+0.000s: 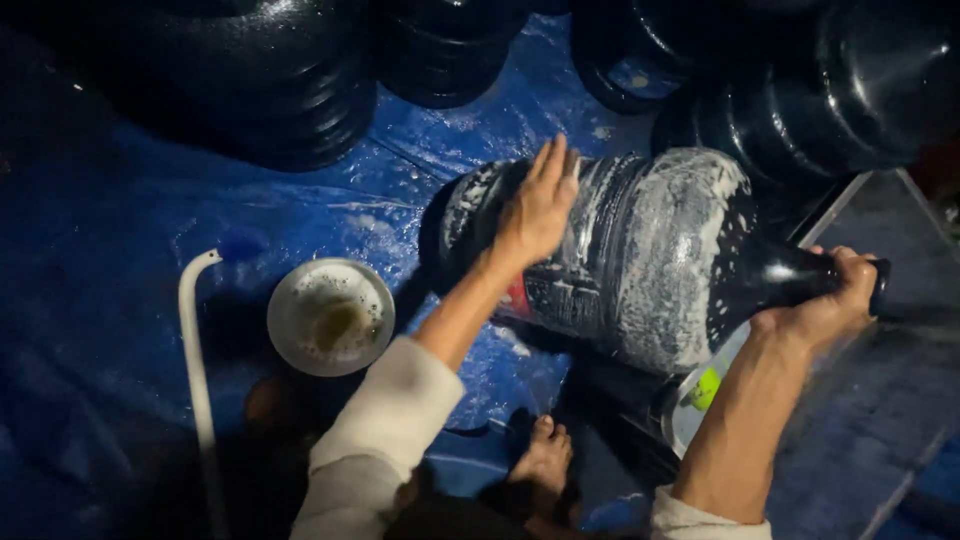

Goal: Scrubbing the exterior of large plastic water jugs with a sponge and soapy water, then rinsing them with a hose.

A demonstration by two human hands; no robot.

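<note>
A large dark water jug (650, 260) lies on its side, coated in white soap foam. My left hand (540, 205) rests flat, fingers spread, on the jug's foamy body near its base end. My right hand (830, 300) is wrapped around the jug's narrow neck at the right. A red patch of label shows under my left wrist.
A white bowl (330, 315) with sudsy liquid sits on the wet blue tarp (120, 230) at left, beside a white bent pipe (195, 340). Several dark jugs (290, 80) crowd the back. A round basin (690, 410) holding a green thing lies under the jug. My bare foot (545, 460) is below.
</note>
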